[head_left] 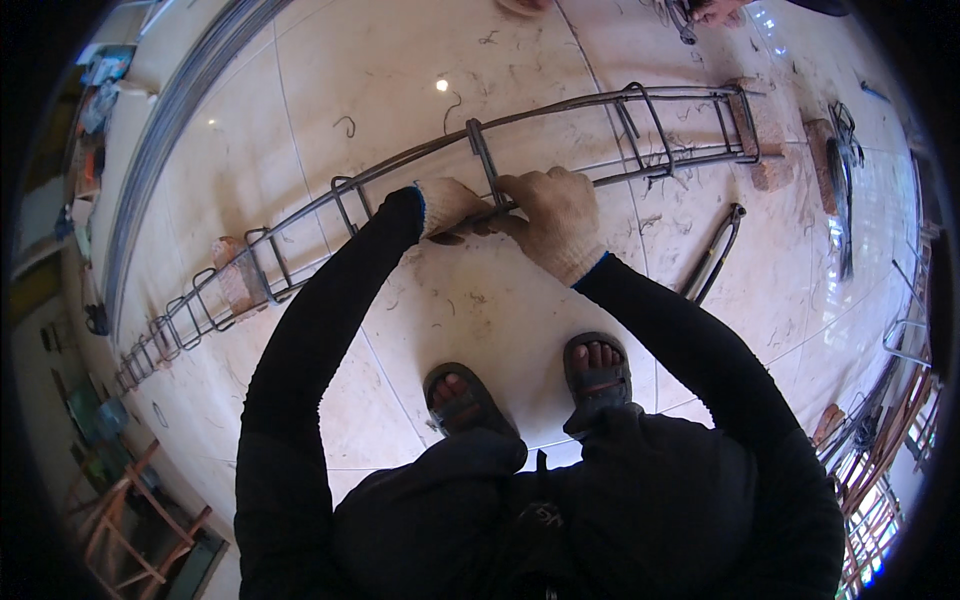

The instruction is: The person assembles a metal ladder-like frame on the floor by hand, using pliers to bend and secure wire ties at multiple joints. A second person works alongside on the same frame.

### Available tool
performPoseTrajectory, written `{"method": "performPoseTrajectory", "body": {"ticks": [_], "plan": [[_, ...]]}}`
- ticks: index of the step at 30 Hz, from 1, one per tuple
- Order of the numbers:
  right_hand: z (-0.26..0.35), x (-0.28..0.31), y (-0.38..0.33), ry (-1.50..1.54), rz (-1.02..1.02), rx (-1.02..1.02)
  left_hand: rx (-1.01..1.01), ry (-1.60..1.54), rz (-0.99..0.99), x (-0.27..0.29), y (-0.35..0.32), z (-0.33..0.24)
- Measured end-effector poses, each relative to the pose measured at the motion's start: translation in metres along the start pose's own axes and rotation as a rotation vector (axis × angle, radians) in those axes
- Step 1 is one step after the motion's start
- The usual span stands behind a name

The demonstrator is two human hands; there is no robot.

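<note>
A long rebar cage (560, 110) of steel bars and rectangular stirrups lies across the tiled floor, propped on bricks. Both my hands wear knitted cream gloves over black sleeves. My left hand (452, 205) closes on the near bar just left of a stirrup (484, 160). My right hand (556, 212) grips the same near bar where that stirrup crosses it. The two hands touch each other. Whatever small thing sits between the fingers is hidden. My feet in sandals (530, 385) stand just behind the cage.
A brick (235, 278) props the cage at left, another brick (765, 135) at right. A long-handled tool (712, 255) lies on the floor right of my hands. Wire scraps litter the tiles. Another person's hand (715, 10) works at the top edge. Metal frames stand lower right.
</note>
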State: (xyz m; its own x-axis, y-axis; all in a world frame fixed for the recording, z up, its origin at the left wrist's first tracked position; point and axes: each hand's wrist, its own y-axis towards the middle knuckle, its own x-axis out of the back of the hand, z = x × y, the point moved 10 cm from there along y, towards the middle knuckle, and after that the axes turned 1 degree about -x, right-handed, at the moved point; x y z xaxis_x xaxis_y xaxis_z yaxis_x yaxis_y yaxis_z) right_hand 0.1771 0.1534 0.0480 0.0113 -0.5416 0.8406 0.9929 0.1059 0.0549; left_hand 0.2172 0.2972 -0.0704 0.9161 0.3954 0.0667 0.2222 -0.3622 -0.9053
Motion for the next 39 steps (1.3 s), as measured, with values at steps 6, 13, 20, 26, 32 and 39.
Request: {"method": "performPoseTrajectory", "body": {"ticks": [6,13,20,26,32,39], "plan": [[0.013,0.004,0.003,-0.034,0.007,0.225,-0.184,0.415,0.058,-0.001,0.02,-0.001],[0.021,-0.014,0.017,-0.129,0.194,0.283,-0.252,0.337,-0.136,0.009,0.016,-0.011],[0.018,-0.029,0.027,-0.157,0.381,0.247,-0.559,-0.206,-1.195,-0.025,-0.134,0.013],[0.026,-0.025,0.028,-0.089,0.409,0.27,-0.583,-0.386,-1.166,-0.086,-0.088,0.054],[0.019,-0.026,0.029,-0.034,0.361,0.288,-0.62,-0.52,-0.991,-0.069,-0.055,0.032],[0.028,-0.032,0.029,-0.129,0.416,0.264,-0.632,-0.357,-0.994,-0.055,-0.05,0.034]]}}
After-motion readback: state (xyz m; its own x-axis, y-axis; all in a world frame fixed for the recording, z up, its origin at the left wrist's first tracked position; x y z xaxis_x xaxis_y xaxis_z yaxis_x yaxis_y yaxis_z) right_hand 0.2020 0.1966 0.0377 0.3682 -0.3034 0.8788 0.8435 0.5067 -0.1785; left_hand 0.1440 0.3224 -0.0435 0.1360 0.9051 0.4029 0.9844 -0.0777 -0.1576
